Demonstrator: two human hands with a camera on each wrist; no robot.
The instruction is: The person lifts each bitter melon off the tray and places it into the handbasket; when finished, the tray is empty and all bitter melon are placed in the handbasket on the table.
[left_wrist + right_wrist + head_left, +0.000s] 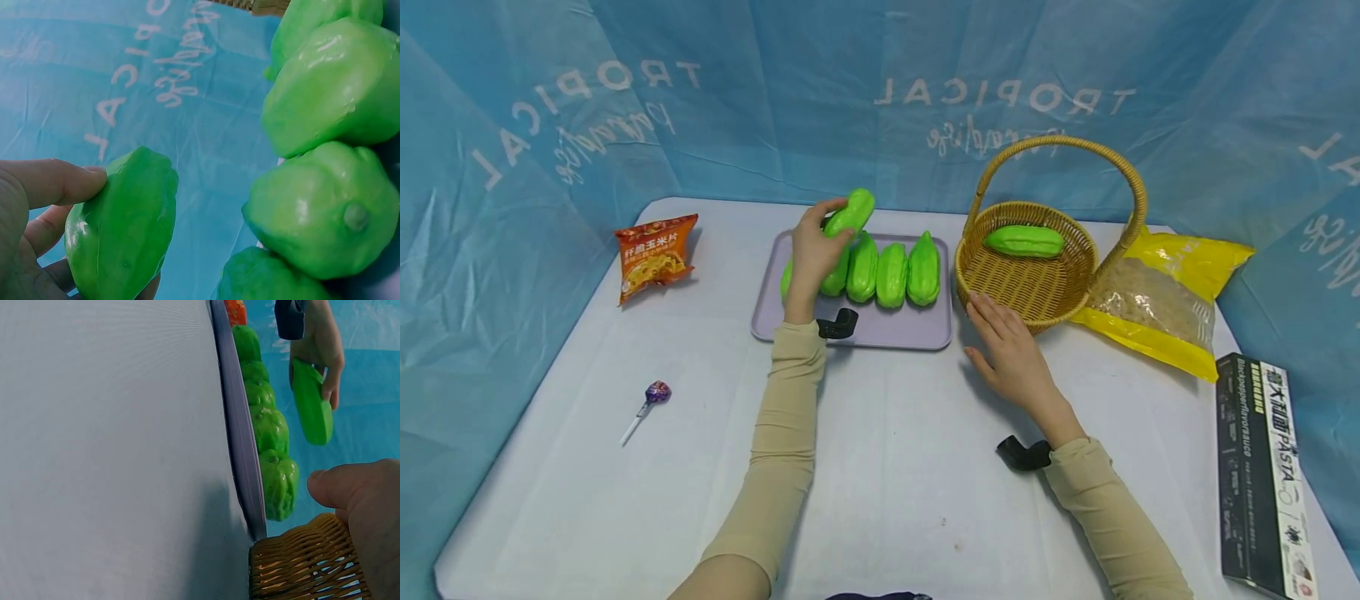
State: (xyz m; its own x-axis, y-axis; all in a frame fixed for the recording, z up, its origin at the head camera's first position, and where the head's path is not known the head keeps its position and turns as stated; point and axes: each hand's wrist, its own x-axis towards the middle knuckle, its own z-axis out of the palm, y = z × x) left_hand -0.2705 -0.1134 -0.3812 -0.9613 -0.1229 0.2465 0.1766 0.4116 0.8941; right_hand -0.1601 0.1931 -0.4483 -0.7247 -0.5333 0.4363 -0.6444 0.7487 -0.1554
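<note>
Above the lilac tray (895, 335), my left hand (811, 254) grips a ribbed, glossy green fruit (852, 212) between thumb and fingers. In the left wrist view the same green fruit (125, 225) is raised beside the others. Several matching green fruits (892, 275) lie side by side on the tray. To the right of it stands a wicker basket (1030, 310) with a tall arched handle, and one green fruit (1025, 241) lies inside. My right hand (1011, 354) has its fingers extended, fingertips right at the basket's near-left rim; it holds nothing.
An orange snack bag (657, 257) and a lollipop (651, 404) lie on the left of the white table (880, 467). A yellow bag (1157, 300) sits close behind the basket's right side. A black pasta box (1262, 475) lies along the right edge. Blue cloth (820, 100) hangs behind.
</note>
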